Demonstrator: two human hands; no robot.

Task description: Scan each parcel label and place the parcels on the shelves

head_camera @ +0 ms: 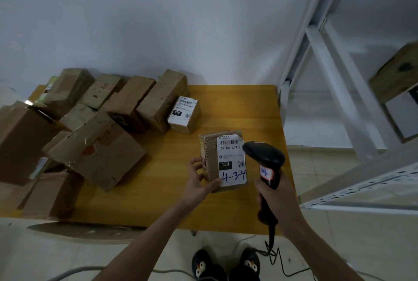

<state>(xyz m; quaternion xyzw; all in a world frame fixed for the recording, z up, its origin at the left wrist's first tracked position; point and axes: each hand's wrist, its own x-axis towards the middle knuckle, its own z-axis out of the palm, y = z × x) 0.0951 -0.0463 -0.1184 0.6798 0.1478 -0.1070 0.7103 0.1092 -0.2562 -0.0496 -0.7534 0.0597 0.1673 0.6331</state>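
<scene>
Parcel (pixel 222 163) is hovering over the desk (pixel 237 104) near its right edge, label (pixel 231 161) facing up toward the camera, handwritten "4-3-4" along the label's lower part. Left hand (pixel 199 182) is holding the parcel from its left side and lower corner, thumb lying on the front face by the label's bottom left, fingers curling behind. Right hand (pixel 274 192) is gripping the scanner (pixel 265 163) by its handle, head pointing left, sitting just beside the label's right edge and covering the last characters of the printed code line.

Risks, as judgement:
- Scanner head is crowding the label; the beam may be landing off the barcode at the top, so a read could fail or catch the QR code instead.
- Grip on the parcel looks light, mostly fingertips and thumb at one side; a tilt could be letting it slip onto the desk.
- Cable (pixel 274 251) is trailing down to the floor near the slippers (pixel 226 265); a step toward the shelves (pixel 362 190) at right could snag it.
- The pile of boxes (pixel 90 127) over the desk's left half is leaning unevenly; a knock could be tipping some off.

Both forearms are reaching forward from the lower frame, wrists roughly level.
</scene>
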